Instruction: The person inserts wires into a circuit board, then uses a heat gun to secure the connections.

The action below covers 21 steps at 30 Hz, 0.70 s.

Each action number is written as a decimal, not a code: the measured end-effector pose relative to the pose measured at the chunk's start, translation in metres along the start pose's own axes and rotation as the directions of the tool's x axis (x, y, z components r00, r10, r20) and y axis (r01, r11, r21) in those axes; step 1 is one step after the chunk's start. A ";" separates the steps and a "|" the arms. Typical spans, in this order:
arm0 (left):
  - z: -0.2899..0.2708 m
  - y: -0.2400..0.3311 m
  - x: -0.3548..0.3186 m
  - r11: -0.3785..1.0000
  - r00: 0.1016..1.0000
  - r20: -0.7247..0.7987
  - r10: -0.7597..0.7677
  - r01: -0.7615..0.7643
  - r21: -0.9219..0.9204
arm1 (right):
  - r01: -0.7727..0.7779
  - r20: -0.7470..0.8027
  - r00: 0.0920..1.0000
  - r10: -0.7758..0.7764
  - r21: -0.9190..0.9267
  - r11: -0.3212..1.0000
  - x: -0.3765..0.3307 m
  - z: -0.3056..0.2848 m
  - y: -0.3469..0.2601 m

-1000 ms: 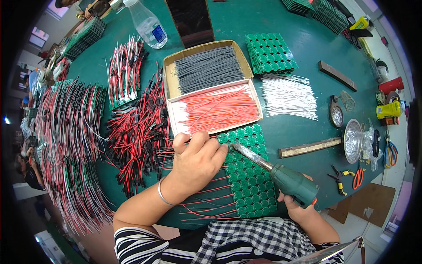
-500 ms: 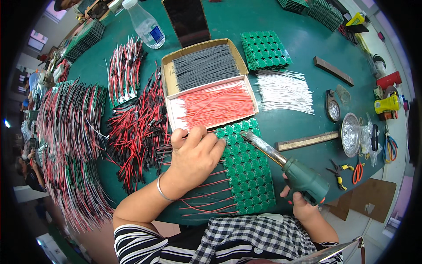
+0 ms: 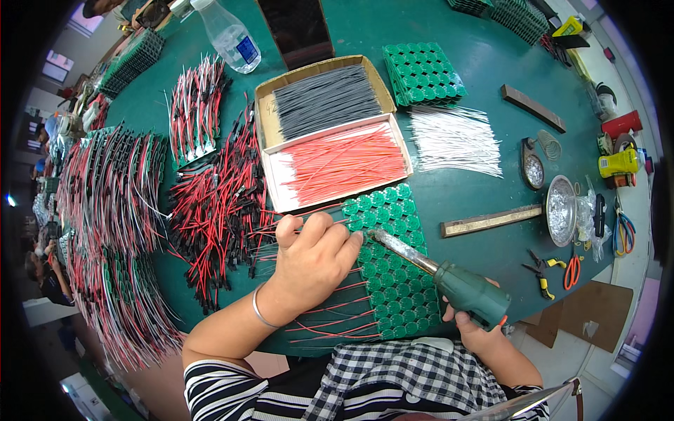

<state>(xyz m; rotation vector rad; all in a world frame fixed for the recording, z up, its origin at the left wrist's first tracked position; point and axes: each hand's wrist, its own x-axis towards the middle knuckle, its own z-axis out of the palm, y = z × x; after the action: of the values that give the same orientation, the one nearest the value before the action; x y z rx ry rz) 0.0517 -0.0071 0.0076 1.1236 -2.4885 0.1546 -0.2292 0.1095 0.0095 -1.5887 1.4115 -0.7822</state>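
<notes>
Here, at the far left of the green bench (image 3: 491, 49), long rows of boards with red, black and white wires (image 3: 105, 210) are laid out, and beside them a loose heap of red and black leads (image 3: 217, 203) is seen. Near the middle, the left hand (image 3: 312, 259) is pressed down on the green circuit panel (image 3: 393, 281), its fingers closed together on thin red wires (image 3: 330, 323) that run off the panel's left edge. Behind it, a cardboard tray (image 3: 263, 119) of grey and red wire pieces is set. The metal tip of a soldering iron (image 3: 449, 277) is held just beside the left fingertips, over the panel. The iron's green handle is wrapped by the right hand (image 3: 477, 330), its grip closed around it at the bench's near edge. Farther right, a bundle of white wires (image 3: 456, 140), a wooden bar (image 3: 491, 220) and a round metal dish (image 3: 562, 210) are found.
</notes>
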 end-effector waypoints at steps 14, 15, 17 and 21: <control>0.000 0.001 0.000 1.000 1.000 0.025 -0.004 0.004 0.010 | -0.133 -0.050 0.987 0.152 0.270 0.954 0.001 -0.002 -0.016; 0.000 0.001 0.000 1.000 1.000 0.025 -0.003 0.002 0.013 | -0.133 -0.053 0.987 0.152 0.269 0.954 0.003 -0.001 -0.017; 0.000 0.002 0.001 1.000 1.000 0.025 0.002 -0.002 0.016 | -0.020 -0.122 0.991 0.059 0.296 0.955 0.004 -0.001 -0.019; 0.000 0.001 0.000 1.000 1.000 0.021 0.001 -0.002 0.024 | -0.038 -0.125 0.989 0.081 0.318 0.947 -0.001 0.000 -0.020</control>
<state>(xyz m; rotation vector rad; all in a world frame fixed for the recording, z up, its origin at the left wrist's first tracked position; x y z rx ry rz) 0.0514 -0.0061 0.0078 1.1386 -2.5125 0.1746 -0.2202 0.1101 0.0270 -1.2610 1.3456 -1.0402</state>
